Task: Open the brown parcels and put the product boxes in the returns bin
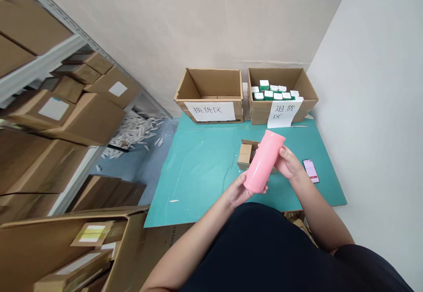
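Note:
A pink cylindrical cup (264,160) is held tilted above the teal table (201,168). My left hand (239,190) grips its near end from below. My right hand (288,163) wraps the far side of its upper part. Just behind the cup, a small open cardboard box (246,152) rests on the table.
Two large open cartons stand at the table's far edge: the left one (211,95) looks bare inside, the right one (280,94) holds several green-and-white boxes. A phone (311,170) lies at the right. Shelves of cardboard boxes (66,106) run along the left; a carton (76,248) sits near my left side.

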A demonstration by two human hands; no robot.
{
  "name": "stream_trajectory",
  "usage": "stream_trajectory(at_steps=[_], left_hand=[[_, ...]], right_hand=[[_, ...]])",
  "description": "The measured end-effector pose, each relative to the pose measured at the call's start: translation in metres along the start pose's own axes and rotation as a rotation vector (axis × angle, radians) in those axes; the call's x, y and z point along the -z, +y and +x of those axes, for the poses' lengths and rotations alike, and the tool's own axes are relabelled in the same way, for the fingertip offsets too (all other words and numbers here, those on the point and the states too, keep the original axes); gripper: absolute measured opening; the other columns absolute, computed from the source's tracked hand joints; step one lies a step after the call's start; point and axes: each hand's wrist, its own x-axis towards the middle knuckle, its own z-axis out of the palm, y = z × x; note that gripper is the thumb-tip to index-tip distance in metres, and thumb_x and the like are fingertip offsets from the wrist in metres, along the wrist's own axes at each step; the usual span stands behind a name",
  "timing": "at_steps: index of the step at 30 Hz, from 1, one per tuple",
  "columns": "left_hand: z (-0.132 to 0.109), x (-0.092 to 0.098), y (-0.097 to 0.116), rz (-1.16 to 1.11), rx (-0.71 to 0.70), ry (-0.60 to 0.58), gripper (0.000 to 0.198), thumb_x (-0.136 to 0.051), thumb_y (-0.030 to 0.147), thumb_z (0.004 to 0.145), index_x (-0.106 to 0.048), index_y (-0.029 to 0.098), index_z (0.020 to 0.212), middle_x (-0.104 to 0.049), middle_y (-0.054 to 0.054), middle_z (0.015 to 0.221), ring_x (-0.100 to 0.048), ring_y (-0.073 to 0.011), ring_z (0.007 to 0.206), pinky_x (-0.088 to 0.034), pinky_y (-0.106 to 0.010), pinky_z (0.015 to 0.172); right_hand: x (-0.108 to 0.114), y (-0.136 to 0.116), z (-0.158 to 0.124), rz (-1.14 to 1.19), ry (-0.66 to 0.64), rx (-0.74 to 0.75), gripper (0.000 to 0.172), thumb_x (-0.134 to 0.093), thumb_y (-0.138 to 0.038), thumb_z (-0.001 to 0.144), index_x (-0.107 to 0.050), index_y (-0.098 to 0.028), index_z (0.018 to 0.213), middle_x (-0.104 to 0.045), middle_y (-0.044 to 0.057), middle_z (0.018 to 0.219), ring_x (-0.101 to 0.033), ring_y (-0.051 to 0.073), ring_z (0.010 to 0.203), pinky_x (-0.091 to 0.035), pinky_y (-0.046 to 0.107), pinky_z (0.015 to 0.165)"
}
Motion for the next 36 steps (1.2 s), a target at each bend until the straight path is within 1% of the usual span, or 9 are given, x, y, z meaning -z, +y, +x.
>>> stream_trajectory(at_steps=[4,9,11,17,20,26,29,31,36], left_hand=[[0.001,0.002,0.001,-0.018,0.002,0.011,0.076,-0.077,0.065,0.074,-0.064,0.011,0.126,-0.071,-0.017,0.110,-0.069,-0.0275,0.093,-0.053,-0.042,0.087],[0.002,0.010,-0.004,0.200,-0.250,0.278,0.071,-0.091,0.045,0.065,-0.063,0.022,0.126,-0.066,-0.010,0.126,-0.065,-0.0255,0.108,-0.051,-0.034,0.090],[0.001,0.011,-0.006,0.238,-0.290,0.322,0.073,-0.094,0.037,0.061,-0.063,0.023,0.126,-0.067,-0.008,0.123,-0.066,-0.0242,0.106,-0.051,-0.032,0.090],[-0.003,0.009,-0.006,-0.033,-0.008,0.044,0.082,-0.074,0.071,0.073,-0.062,0.010,0.128,-0.072,-0.016,0.103,-0.069,-0.0242,0.082,-0.055,-0.041,0.080],[-0.003,0.008,-0.006,-0.046,0.022,0.018,0.082,-0.071,0.071,0.075,-0.062,0.009,0.127,-0.071,-0.017,0.105,-0.069,-0.0257,0.085,-0.055,-0.042,0.082],[-0.001,0.007,-0.010,0.219,-0.278,0.323,0.077,-0.091,0.047,0.064,-0.058,0.022,0.129,-0.069,-0.010,0.119,-0.068,-0.0264,0.099,-0.054,-0.040,0.089],[-0.002,0.006,-0.010,0.292,-0.342,0.413,0.077,-0.094,0.042,0.058,-0.060,0.024,0.125,-0.067,-0.009,0.123,-0.065,-0.0270,0.107,-0.054,-0.038,0.091],[-0.002,0.006,-0.009,0.262,-0.306,0.382,0.074,-0.092,0.044,0.061,-0.061,0.022,0.124,-0.069,-0.009,0.119,-0.067,-0.0266,0.102,-0.055,-0.038,0.089],[-0.004,0.009,-0.006,0.083,-0.119,0.138,0.083,-0.085,0.061,0.066,-0.060,0.015,0.130,-0.072,-0.013,0.104,-0.070,-0.0257,0.086,-0.056,-0.043,0.083]], right_hand=[[-0.002,0.005,0.003,0.009,0.045,0.031,0.061,-0.089,-0.061,0.055,-0.070,-0.023,0.099,-0.072,0.004,0.090,-0.064,0.023,0.082,-0.054,0.035,0.071],[-0.010,0.011,0.001,-0.058,0.205,0.151,0.058,-0.090,-0.053,0.059,-0.066,-0.025,0.103,-0.071,0.001,0.091,-0.062,0.019,0.078,-0.051,0.028,0.064],[-0.011,0.011,0.000,-0.074,0.213,0.158,0.056,-0.088,-0.052,0.063,-0.065,-0.026,0.107,-0.071,0.001,0.096,-0.062,0.020,0.082,-0.051,0.028,0.066],[-0.004,0.007,-0.002,-0.055,0.065,0.034,0.060,-0.089,-0.063,0.055,-0.069,-0.025,0.098,-0.073,0.004,0.092,-0.066,0.025,0.084,-0.055,0.036,0.072],[-0.003,0.007,-0.001,-0.043,0.020,0.021,0.061,-0.088,-0.062,0.057,-0.071,-0.025,0.102,-0.074,0.005,0.092,-0.067,0.027,0.087,-0.056,0.038,0.074],[-0.007,0.015,0.001,-0.076,0.125,0.130,0.054,-0.090,-0.055,0.057,-0.069,-0.025,0.097,-0.072,0.001,0.088,-0.065,0.020,0.079,-0.054,0.031,0.067],[-0.007,0.016,0.002,-0.080,0.146,0.125,0.058,-0.090,-0.059,0.057,-0.068,-0.025,0.098,-0.072,0.002,0.090,-0.065,0.021,0.080,-0.053,0.030,0.067],[-0.004,0.016,0.002,-0.065,0.125,0.095,0.061,-0.090,-0.062,0.053,-0.068,-0.025,0.096,-0.073,0.003,0.091,-0.066,0.023,0.083,-0.054,0.032,0.068],[0.005,0.015,0.003,-0.018,0.030,0.016,0.062,-0.092,-0.063,0.049,-0.070,-0.025,0.093,-0.074,0.003,0.089,-0.067,0.025,0.084,-0.055,0.037,0.075]])
